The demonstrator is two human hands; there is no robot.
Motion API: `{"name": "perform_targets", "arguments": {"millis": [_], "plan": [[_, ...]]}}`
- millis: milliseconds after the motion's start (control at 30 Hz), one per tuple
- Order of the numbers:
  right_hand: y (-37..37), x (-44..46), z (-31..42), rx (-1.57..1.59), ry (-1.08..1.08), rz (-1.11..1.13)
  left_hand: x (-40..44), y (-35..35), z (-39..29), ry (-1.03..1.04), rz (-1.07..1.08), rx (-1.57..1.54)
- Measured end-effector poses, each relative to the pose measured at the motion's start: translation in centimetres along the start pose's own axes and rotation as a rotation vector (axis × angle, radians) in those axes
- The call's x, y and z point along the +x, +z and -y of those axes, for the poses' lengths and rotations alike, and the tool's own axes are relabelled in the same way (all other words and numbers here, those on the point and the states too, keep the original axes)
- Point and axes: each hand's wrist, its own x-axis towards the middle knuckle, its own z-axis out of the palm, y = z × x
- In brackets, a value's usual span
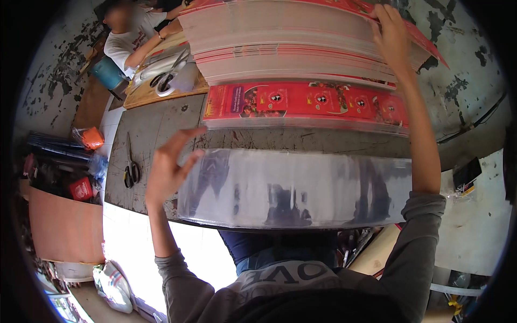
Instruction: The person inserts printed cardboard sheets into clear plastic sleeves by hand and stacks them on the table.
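My left hand (pixel 171 168) hovers at the left end of a clear plastic sleeve stack (pixel 296 188), its thumb and fingers apart and nothing in them. Along the table's front edge lies that glossy stack. Up at the top right, my right hand (pixel 389 33) has its fingers closed over the edge of a red printed sheet (pixel 425 46) on a tall stack of printed sheets (pixel 285 32). Between the tall stack and the sleeves sits a low pile of red printed strips with food pictures (pixel 323 102).
Black-handled scissors (pixel 131 167) lie on the scratched grey table (pixel 161 124). At the upper left, a co-worker (pixel 134 37) works by a wooden board (pixel 186 89) holding another pair of scissors (pixel 163 81). A blue bin (pixel 107 72) stands nearby. A dark phone-like object (pixel 466 173) is at right.
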Motion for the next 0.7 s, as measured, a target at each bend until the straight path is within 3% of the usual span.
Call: {"name": "perform_targets", "arguments": {"millis": [67,133,167,233,267,333,433,467,500,600,667,700], "plan": [[-0.4,-3.5,3.1,-0.238,-0.189,-0.538,-1.8,2.5,-1.8,-0.002,0.107,0.136],[-2.5,-7.9,6.5,-0.289,-0.149,-0.536,-3.2,4.6,-2.3,-0.015,0.107,0.228],[-3.4,-10.5,8.0,0.028,-0.01,-0.476,-3.6,5.4,-2.4,0.005,0.035,0.291],[-5.0,-15.9,10.0,0.081,-0.034,-0.414,-3.9,5.9,-2.2,0.023,-0.038,0.35],[-5.8,-18.5,10.4,-0.182,-0.199,-0.414,-3.9,6.0,-2.1,0.017,-0.062,0.333],[-5.4,-24.0,11.0,-0.068,-0.247,-0.396,-3.9,6.4,-2.1,0.007,-0.091,0.307],[-4.2,-30.5,12.0,-0.079,-0.221,-0.292,-4.0,6.4,-1.9,0.006,-0.107,0.295],[-3.8,-32.0,12.5,0.108,-0.066,-0.109,-4.0,6.6,-2.1,0.005,-0.1,0.289],[-3.7,-32.9,12.9,0.294,0.095,0.074,-4.0,6.6,-2.2,-0.003,-0.117,0.271],[-4.7,-32.5,12.0,0.256,-0.039,0.235,-4.0,6.8,-2.3,0.0,-0.139,0.26],[-4.7,-32.2,10.9,0.328,-0.036,0.239,-4.1,6.7,-2.3,0.006,-0.157,0.278],[-4.5,-31.7,10.6,0.311,0.07,0.246,-4.2,6.7,-2.4,0.009,-0.155,0.278]]}}
